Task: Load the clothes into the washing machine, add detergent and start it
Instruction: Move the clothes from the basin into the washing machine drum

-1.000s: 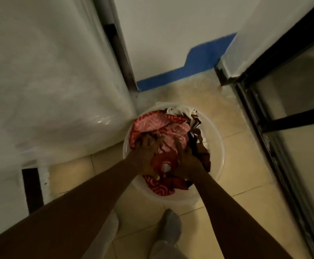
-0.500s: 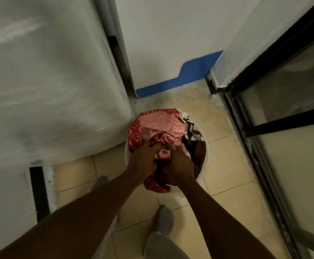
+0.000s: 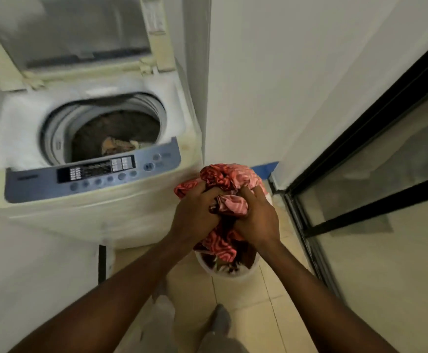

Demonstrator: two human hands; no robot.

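Note:
A bundle of red and pink patterned cloth [image 3: 229, 178] is gripped by both hands above a white basin [image 3: 233, 272] on the floor. My left hand [image 3: 195, 215] and my right hand [image 3: 256, 217] are closed on it side by side. More dark and red clothes stay in the basin under the bundle. The top-loading washing machine [image 3: 93, 207] stands at left with its lid [image 3: 80, 34] up. Its drum [image 3: 116, 131] holds a dark garment and a tan one. A blue-grey control panel [image 3: 93, 174] runs along its front edge.
A white wall [image 3: 271, 72] rises right of the machine, with a blue strip at floor level. A black-framed glass door [image 3: 376, 189] stands at right. The floor is beige tile [image 3: 259, 314]. My grey-socked feet show at the bottom.
Both hands have lifted the red cloth bundle up out of the basin. My view has swung up, and the open washer now shows.

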